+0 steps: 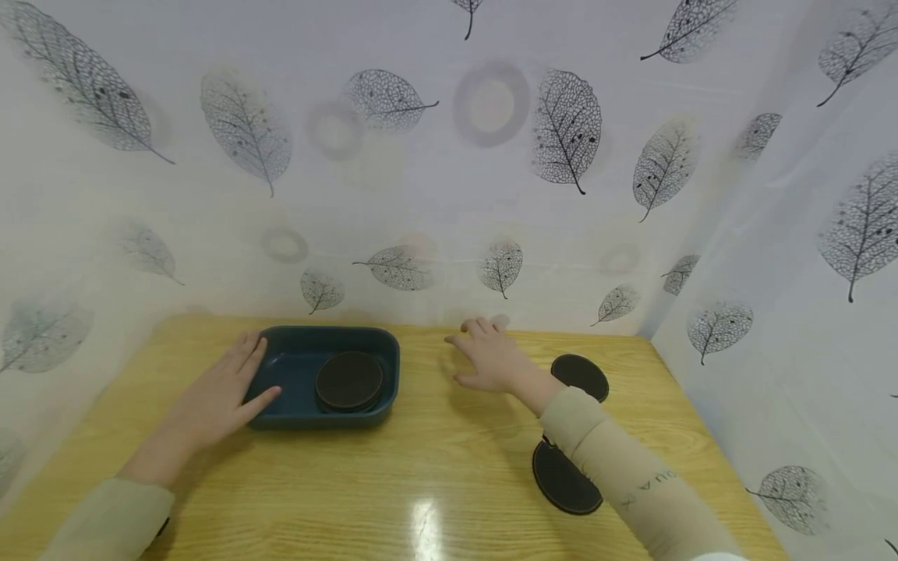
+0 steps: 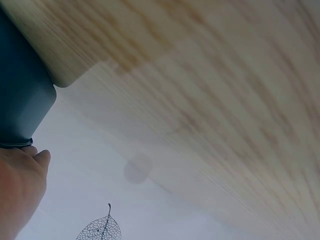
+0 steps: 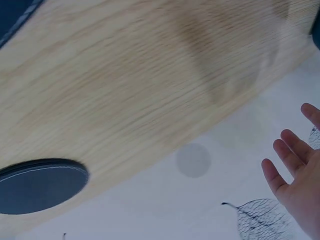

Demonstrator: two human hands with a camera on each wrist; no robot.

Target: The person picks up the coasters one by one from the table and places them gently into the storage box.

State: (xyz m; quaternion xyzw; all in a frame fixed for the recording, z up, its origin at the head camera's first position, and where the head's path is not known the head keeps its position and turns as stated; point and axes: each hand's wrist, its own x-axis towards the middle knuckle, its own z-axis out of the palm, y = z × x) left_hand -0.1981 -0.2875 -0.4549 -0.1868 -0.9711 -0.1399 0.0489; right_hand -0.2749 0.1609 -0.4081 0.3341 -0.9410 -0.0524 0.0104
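My left hand rests on the left end of a dark blue rectangular tray, fingers fairly straight at its rim and thumb reaching over the inside. In the left wrist view, the fingers touch the tray's rim. Inside the tray's right half lies a small stack of round black coasters. Right of the tray, my right hand hovers over the table with spread fingers and holds nothing. Near its forearm lie a far coaster and a near coaster, the sleeve partly covering both. White stitching edges the far coaster.
The light wooden table ends at a pale sheet printed with leaves, which stands along the back. Another stretch of the sheet borders the right side.
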